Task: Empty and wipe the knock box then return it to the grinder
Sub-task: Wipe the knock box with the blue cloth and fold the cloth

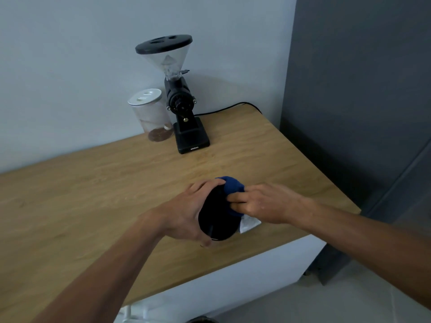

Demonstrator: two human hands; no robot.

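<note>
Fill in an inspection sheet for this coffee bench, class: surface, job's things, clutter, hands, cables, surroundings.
Surface: wooden counter, bare in the middle.
Job's things: black knock box held tilted; blue cloth pressed at its mouth; grinder at the back, upright.
Clutter: lidded clear jar beside the grinder; white item under the right hand.
Hands: left hand grips the box; right hand holds the cloth.
Cables: black cord behind the grinder.
Surroundings: pale wall, dark panel.

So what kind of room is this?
Probably a home kitchen or coffee corner. A coffee grinder and a clear jar stand on a wooden counter against the wall.
</note>
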